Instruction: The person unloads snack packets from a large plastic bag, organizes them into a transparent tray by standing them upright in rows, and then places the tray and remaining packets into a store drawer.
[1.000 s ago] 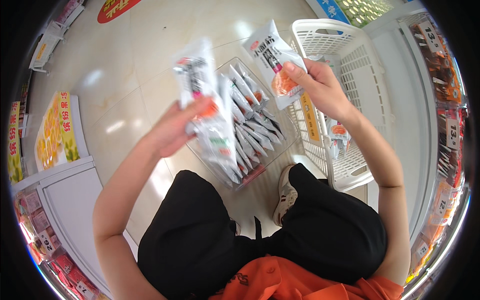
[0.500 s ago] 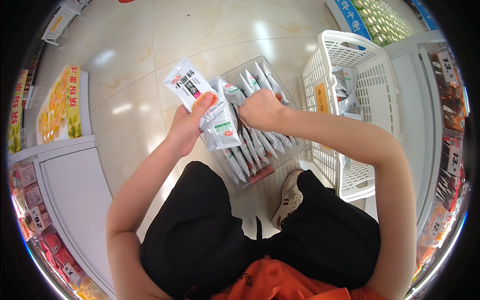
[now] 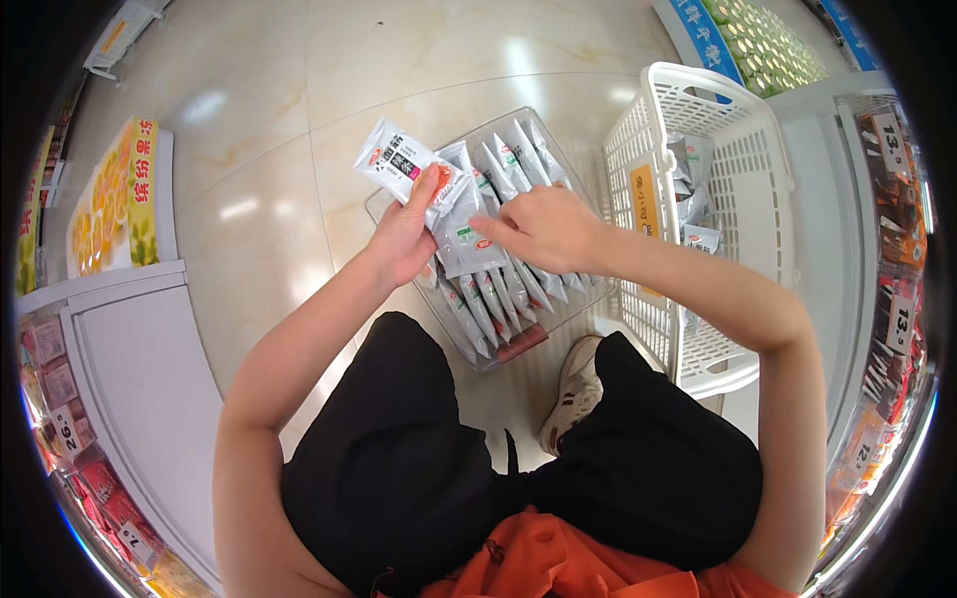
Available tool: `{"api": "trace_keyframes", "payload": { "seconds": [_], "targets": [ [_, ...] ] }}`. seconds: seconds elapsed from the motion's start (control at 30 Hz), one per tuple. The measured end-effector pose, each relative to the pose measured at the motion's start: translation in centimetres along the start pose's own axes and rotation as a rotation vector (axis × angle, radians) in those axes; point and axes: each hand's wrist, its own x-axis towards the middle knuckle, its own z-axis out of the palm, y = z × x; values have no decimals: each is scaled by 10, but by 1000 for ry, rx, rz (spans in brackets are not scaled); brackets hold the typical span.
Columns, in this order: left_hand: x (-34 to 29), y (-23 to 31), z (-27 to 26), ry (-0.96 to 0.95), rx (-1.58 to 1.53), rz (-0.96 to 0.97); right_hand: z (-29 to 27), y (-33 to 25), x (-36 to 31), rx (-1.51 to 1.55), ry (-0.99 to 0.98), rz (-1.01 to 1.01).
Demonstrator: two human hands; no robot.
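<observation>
My left hand (image 3: 407, 231) is closed round a few silver-white snack packets (image 3: 397, 162), its thumb on top, above the left part of a clear plastic tray (image 3: 439, 327). More silver packets (image 3: 486, 304) stand in rows in that tray. Over the tray's middle is my right hand (image 3: 546, 227), with its thumb stretched toward the lower held packet and apart from the curled fingers. Nothing shows in its grasp, though its fingertips are partly hidden among the packets.
A white slotted basket (image 3: 733, 249) stands right of the tray, with similar packets inside. Shelves of packaged snacks (image 3: 902, 239) line the right side; a white display unit (image 3: 140, 339) stands at the left. My shoe (image 3: 573, 394) is close to the tray.
My left hand has moved right with the packets, further over the tray. The right hand has drawn back slightly from between the packets, and its thumb now shows.
</observation>
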Motion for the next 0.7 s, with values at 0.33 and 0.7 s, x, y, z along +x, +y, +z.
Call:
{"api": "trace_keyframes", "payload": {
  "seconds": [0.33,0.7],
  "targets": [
    [-18,21,-8,-289,91,44,18,-7,-2,488,-6,4],
    [-24,67,-13,28,602,179,-33,52,-15,157,641,-168]
  ]
}}
